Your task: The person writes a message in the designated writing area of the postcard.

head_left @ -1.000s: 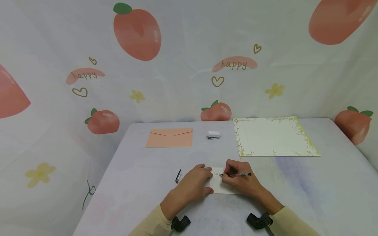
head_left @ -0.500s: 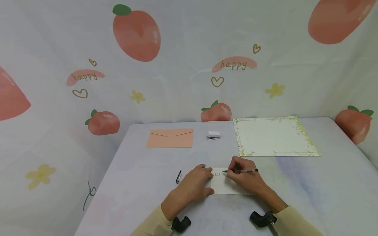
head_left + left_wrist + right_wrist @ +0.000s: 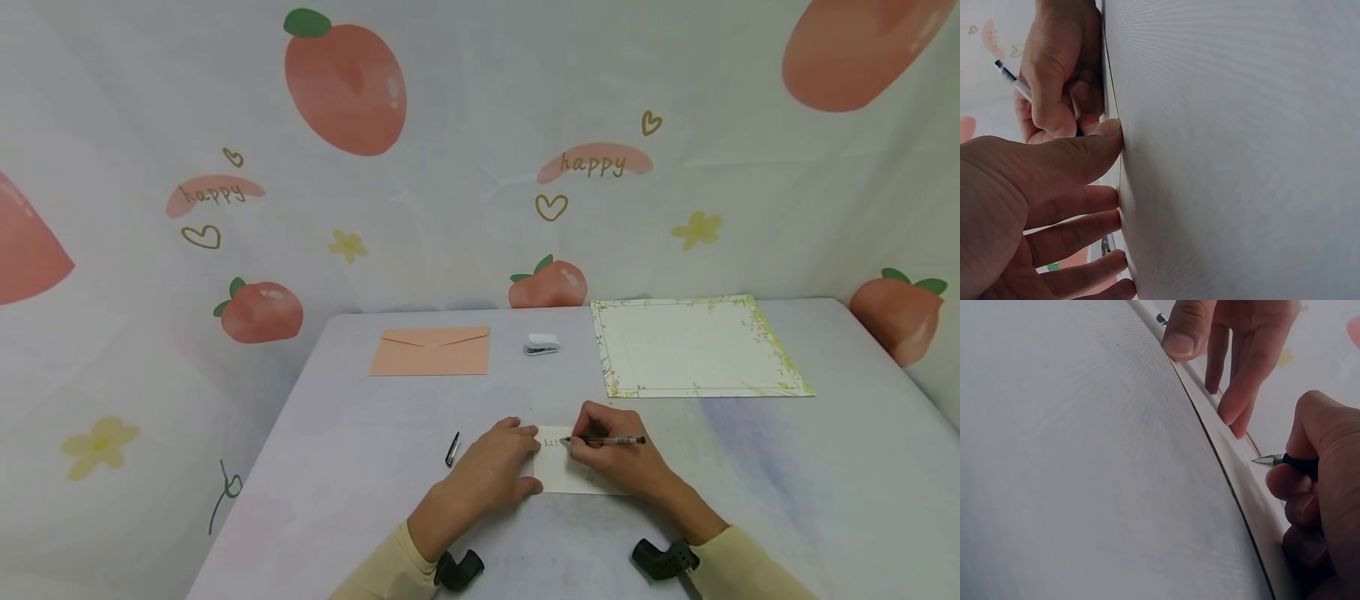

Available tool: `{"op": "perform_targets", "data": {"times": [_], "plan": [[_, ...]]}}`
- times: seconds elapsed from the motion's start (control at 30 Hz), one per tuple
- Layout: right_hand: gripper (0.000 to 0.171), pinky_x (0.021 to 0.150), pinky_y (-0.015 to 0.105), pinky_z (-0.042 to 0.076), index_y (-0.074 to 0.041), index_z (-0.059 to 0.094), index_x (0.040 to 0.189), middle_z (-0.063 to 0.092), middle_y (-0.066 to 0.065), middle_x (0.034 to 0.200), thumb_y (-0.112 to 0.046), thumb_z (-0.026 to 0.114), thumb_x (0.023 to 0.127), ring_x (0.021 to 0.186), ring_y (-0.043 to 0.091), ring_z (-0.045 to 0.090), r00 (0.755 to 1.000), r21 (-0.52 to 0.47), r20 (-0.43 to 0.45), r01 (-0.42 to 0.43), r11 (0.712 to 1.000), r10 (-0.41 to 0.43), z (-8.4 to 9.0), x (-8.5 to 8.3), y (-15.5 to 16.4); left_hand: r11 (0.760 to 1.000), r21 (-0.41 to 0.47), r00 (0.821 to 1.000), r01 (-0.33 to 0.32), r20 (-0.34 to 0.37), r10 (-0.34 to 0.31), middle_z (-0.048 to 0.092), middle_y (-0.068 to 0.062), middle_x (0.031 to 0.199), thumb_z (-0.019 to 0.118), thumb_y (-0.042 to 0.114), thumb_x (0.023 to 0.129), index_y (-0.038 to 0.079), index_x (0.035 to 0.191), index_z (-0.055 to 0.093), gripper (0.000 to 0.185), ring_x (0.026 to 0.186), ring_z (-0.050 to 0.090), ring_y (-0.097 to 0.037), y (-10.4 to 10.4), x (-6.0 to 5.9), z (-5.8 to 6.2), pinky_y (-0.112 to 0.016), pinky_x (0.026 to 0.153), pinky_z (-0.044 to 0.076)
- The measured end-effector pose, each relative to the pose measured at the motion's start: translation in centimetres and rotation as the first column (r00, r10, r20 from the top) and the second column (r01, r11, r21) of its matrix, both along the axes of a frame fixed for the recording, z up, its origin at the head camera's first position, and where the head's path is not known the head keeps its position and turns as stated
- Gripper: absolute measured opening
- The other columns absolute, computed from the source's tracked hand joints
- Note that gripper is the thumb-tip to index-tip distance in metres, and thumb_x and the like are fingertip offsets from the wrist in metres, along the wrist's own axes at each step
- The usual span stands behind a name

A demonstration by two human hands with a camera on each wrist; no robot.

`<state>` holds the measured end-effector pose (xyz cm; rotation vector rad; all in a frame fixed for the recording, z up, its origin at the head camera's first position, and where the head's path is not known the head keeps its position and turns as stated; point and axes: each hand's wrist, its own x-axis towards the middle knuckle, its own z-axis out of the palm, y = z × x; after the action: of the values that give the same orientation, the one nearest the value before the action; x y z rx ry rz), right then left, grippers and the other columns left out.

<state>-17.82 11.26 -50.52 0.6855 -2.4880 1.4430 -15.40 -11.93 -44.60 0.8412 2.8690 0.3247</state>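
— Near the table's (image 3: 360, 467) front edge, which way's the pen (image 3: 607, 440) pointing?

— Lies left-right, tip left on the small card (image 3: 558, 477). My right hand (image 3: 618, 454) pinches it; left hand (image 3: 491, 471) lies flat, fingers straight, pressing the card.

— Any writing?

— Few marks on the card, can't read. Backdrop says "happy".

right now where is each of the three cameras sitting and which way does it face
Head: worn on the head, looking forward and down over the table; shows both forearms, the left hand flat on the small card, the right hand holding the pen.
Left wrist: low beside the left hand, looking along the tabletop toward the right hand.
Right wrist: low behind the right hand, facing the left hand's fingers.
Shared: all show both hands, the pen and the card.
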Motion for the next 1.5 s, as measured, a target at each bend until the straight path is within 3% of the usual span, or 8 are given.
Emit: {"op": "perform_targets", "data": {"times": [0.6,0.83,1.5], "plan": [[0.034,0.060,0.021,0.047,-0.029,0.065,0.081,0.064,-0.020,0.074,0.002,0.079,0.080,0.068,0.001,0.055,0.999,0.025,-0.013,-0.032,0.999,0.032,0.20,0.13,-0.02,1.000,0.015,1.000,0.014,-0.019,-0.014,0.073,-0.008,0.145,0.095,0.027,0.087,0.006,0.128,0.080,0.048,0.144,0.062,-0.031,-0.03,0.03,-0.03,-0.038,0.118,0.054],[0.035,0.056,0.021,0.044,-0.027,0.063,0.079,0.059,-0.018,0.072,0.005,0.078,0.079,0.065,0.000,0.053,0.998,0.003,-0.062,-0.008,1.000,0.008,-0.07,0.00,0.05,1.000,0.021,1.000,0.006,-0.005,-0.006,0.072,-0.008,0.147,0.094,0.027,0.089,0.005,0.129,0.079,0.048,0.145,0.061,-0.032,-0.05,0.10,-0.04,-0.039,0.119,0.053],[0.034,0.059,0.022,0.044,-0.027,0.063,0.079,0.059,-0.018,0.072,0.002,0.078,0.080,0.067,0.002,0.054,0.999,0.022,-0.031,0.029,0.999,-0.028,0.00,0.04,-0.08,1.000,0.000,1.000,0.001,-0.008,-0.001,0.072,-0.007,0.148,0.093,0.030,0.090,0.007,0.130,0.080,0.048,0.146,0.061,-0.030,0.02,-0.01,-0.21,-0.039,0.119,0.054]]}}
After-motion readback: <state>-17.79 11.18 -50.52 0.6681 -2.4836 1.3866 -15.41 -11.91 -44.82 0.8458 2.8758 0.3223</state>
